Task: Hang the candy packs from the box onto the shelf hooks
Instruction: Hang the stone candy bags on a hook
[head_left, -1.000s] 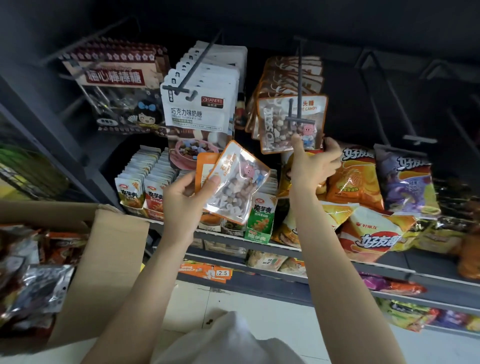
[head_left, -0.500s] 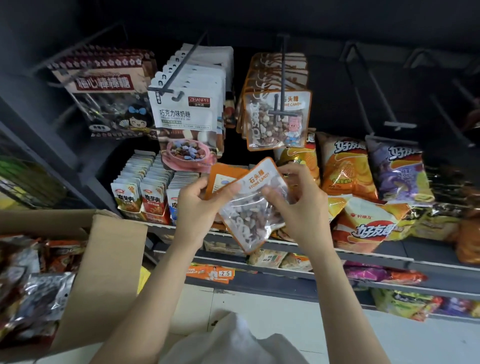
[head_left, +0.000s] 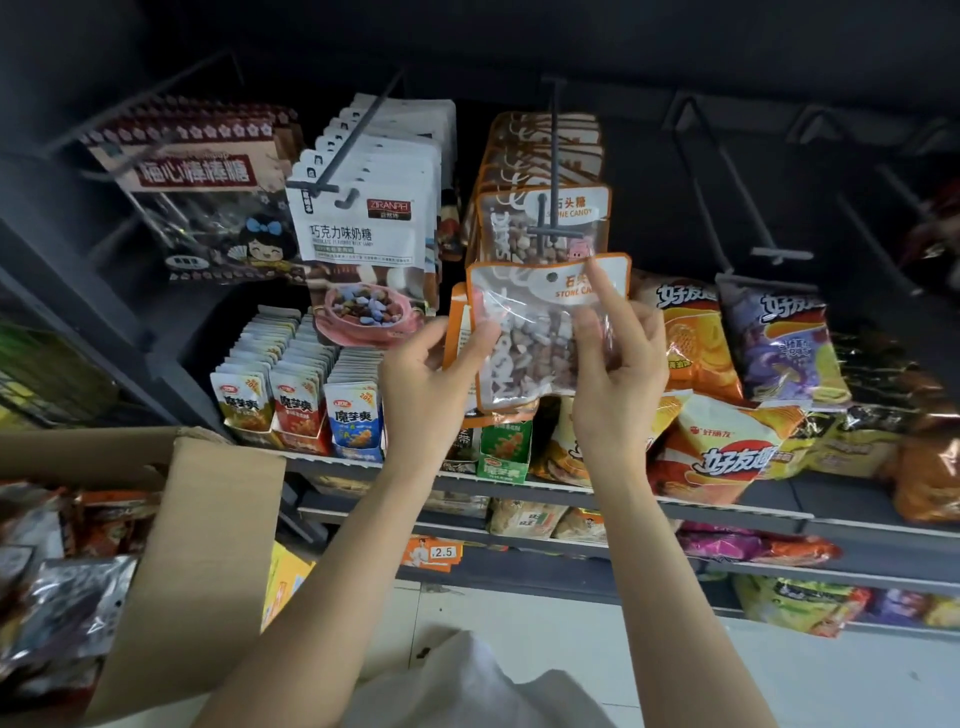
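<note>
Both hands hold one clear stone candy pack (head_left: 530, 332) with an orange-edged header, upright, just below the shelf hook (head_left: 554, 228). My left hand (head_left: 431, 384) pinches its left edge. My right hand (head_left: 615, 364) grips its right side, index finger raised against the header beside the hang hole. A row of identical stone candy packs (head_left: 545, 208) hangs on that hook behind it. The cardboard box (head_left: 208, 519) stands open at the lower left with more packs inside.
White chocolate milk candy packs (head_left: 369, 223) and lollipop bags (head_left: 202, 208) hang on hooks to the left. Bare hooks (head_left: 769, 249) stick out on the right. Chip bags (head_left: 727, 426) and small snack boxes (head_left: 296, 400) fill the shelf below.
My right hand came down from the hanging row and took the pack's right side. Both hands then turned the pack upright and raised it toward the hook.
</note>
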